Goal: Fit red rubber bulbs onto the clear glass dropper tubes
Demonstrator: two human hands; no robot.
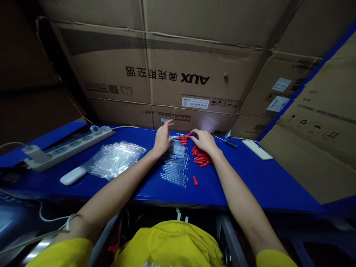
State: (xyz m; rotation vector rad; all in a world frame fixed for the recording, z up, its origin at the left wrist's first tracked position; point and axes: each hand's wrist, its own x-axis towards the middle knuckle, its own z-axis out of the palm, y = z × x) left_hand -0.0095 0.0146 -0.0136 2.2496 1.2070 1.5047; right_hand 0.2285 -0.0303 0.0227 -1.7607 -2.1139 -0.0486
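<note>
On the blue table (258, 178) lies a row of several clear thin tubes (175, 167), side by side. Beside them on the right is a heap of small red caps (200, 157); one red cap (195, 181) lies apart nearer to me. My left hand (162, 139) rests at the far end of the tube row, fingers raised and apart. My right hand (204, 140) lies over the red heap, its fingertips at red-capped tubes (183, 138) at the far end. Whether its fingers pinch one is hidden.
A pile of clear plastic bags (115, 159) and a small white device (72, 175) lie left. A white power strip (68, 146) sits far left. A green-handled screwdriver (229, 142) and a white phone-like slab (256, 149) lie right. Cardboard boxes (178, 66) wall the back and right.
</note>
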